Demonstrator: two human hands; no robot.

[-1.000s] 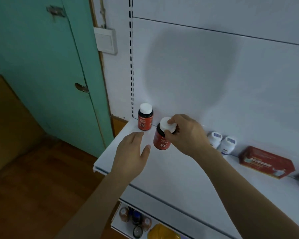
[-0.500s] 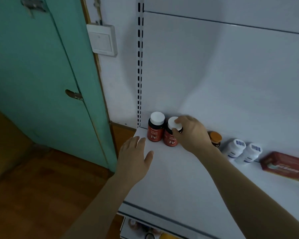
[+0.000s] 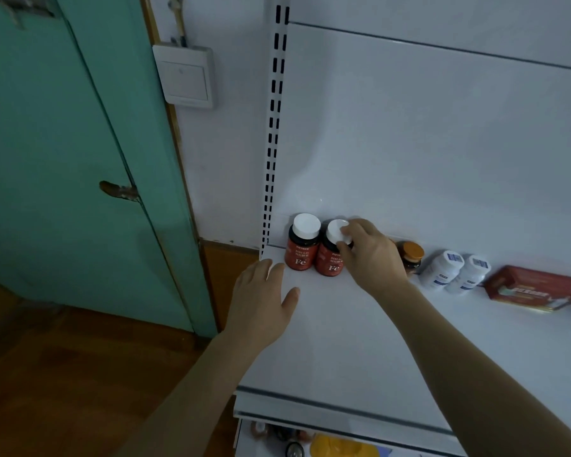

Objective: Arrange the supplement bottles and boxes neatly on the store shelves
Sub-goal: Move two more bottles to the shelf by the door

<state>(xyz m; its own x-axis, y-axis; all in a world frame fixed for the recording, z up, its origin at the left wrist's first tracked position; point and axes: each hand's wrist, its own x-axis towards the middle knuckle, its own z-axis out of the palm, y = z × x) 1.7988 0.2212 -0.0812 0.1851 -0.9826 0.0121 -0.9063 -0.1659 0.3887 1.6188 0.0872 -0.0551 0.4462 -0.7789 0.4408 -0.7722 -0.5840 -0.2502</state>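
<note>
Right hand [image 3: 371, 255] clamped on white cap of second red bottle [image 3: 330, 258], pressed beside first red bottle [image 3: 301, 250] at back of shelf [image 3: 360, 341], probably to make a straight row. Left hand [image 3: 261, 298] flat, fingers apart, holding nothing.

Teal door [image 3: 63, 159], wooden floor [image 3: 80, 374] (dim).

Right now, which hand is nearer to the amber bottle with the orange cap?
Right. The right hand sits just beside the amber bottle, partly covering it; the left hand lies farther away, past both red bottles.
</note>
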